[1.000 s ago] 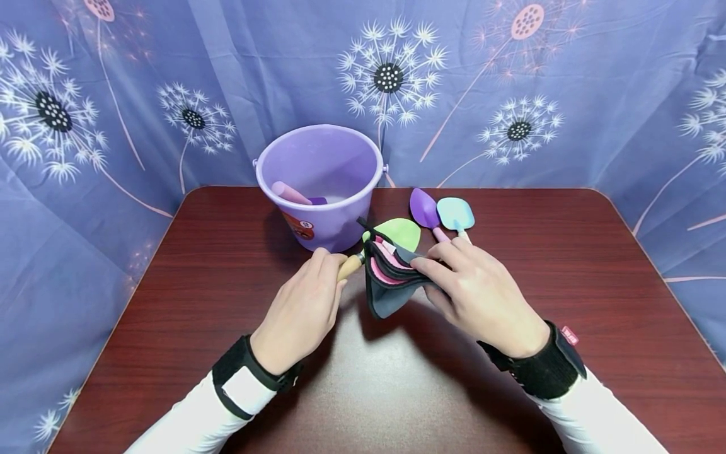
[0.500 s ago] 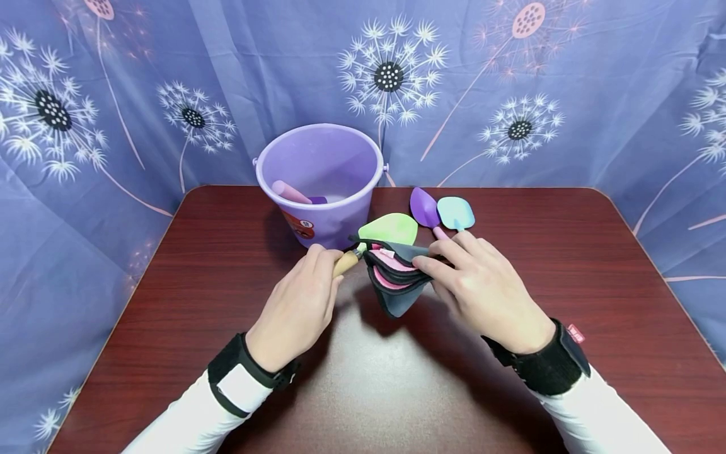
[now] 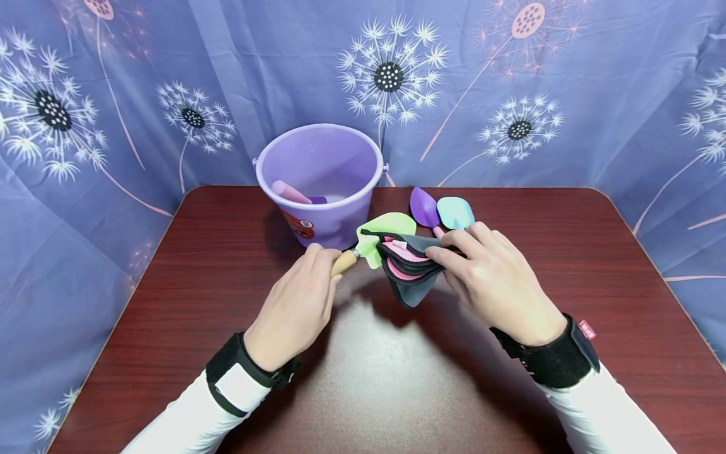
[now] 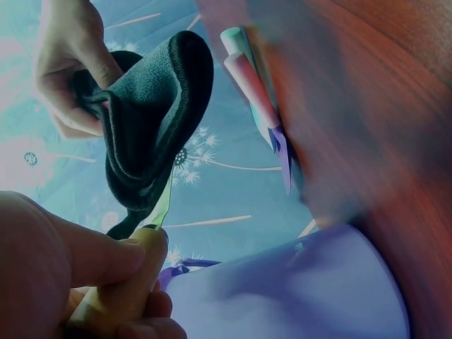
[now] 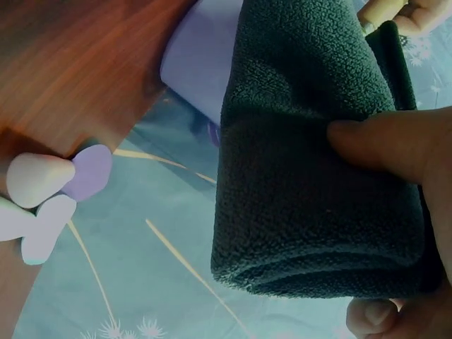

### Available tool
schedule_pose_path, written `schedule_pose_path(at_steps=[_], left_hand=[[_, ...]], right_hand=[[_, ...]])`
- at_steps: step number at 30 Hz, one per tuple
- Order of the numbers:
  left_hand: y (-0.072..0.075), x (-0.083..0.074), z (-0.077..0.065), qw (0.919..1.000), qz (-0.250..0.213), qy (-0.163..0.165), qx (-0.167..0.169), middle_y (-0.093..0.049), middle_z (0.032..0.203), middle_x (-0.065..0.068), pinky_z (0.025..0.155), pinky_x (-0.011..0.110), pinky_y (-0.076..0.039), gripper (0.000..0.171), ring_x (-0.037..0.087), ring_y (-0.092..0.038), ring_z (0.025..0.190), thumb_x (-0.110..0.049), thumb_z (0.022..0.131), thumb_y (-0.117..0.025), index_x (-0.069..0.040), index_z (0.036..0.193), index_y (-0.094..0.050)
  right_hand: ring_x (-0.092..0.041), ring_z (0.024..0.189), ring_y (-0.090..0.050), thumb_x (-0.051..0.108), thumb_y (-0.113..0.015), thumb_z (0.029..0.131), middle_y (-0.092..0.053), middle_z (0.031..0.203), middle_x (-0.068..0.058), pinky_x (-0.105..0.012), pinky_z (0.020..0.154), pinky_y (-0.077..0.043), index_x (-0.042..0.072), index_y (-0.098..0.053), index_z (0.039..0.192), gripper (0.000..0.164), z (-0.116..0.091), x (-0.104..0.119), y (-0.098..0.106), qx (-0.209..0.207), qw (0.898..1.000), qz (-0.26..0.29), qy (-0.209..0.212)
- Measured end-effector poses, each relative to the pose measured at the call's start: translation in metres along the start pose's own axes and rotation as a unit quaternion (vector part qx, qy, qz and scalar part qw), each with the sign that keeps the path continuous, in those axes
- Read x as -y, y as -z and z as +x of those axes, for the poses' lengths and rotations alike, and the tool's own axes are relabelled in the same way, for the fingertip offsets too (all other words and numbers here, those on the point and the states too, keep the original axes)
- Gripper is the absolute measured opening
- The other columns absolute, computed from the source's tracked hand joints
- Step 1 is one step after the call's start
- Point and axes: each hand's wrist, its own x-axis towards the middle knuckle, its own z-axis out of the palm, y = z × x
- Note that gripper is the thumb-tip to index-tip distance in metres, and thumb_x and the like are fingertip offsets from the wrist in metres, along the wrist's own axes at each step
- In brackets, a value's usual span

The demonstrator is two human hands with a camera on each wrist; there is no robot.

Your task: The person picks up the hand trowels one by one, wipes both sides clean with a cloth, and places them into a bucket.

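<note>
Bright in the head view, with white glare on the bench (image 3: 386, 378) and soft shadows below the cloth (image 3: 418, 292). Dimmer and teal-tinted in both wrist views; hazy, perhaps unfocused, over the bench in the left.

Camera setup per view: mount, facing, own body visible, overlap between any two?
Head: on the head, facing forward-down at the table; left hand, right hand, white sleeves show.
Left wrist: on that wrist, facing the gripped green trowel; both hands show.
Right wrist: on that wrist, facing the held grey cloth; both hands show in part.
Shared: both wrist views include the cloth and purple bucket.
</note>
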Motion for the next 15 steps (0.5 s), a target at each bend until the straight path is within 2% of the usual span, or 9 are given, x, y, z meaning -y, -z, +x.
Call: schedule_pose_path(at_steps=[9, 15], left_hand=[[0.0001, 0.0005, -0.0003, 1.0, 0.004, -0.005, -0.006, -0.052, 0.098, 0.009, 0.069, 0.037, -0.051, 0.026, 0.025, -0.054, 0.081, -0.006, 0.102, -0.069, 0.001, 0.124, -0.058], [0.0002, 0.0009, -0.0008, 0.9999, 0.007, -0.007, -0.008, -0.053, 0.099, 0.01, 0.069, 0.037, -0.051, 0.026, 0.025, -0.054, 0.081, -0.006, 0.101, -0.069, 0.002, 0.124, -0.058]], right_hand=[[-0.032, 0.083, -0.049, 0.001, -0.076, 0.087, -0.067, 0.109, -0.009, -0.043, 0.065, -0.041, 0.008, -0.077, 0.115, 0.029, -0.0015, -0.0056, 0.0032, -0.006, 1.0, -0.009, -0.012], [-0.033, 0.085, -0.052, 0.006, -0.082, 0.086, -0.067, 0.108, -0.009, -0.045, 0.068, -0.044, 0.009, -0.076, 0.118, 0.033, -0.0023, -0.0074, 0.0041, -0.01, 1.0, -0.012, -0.023]])
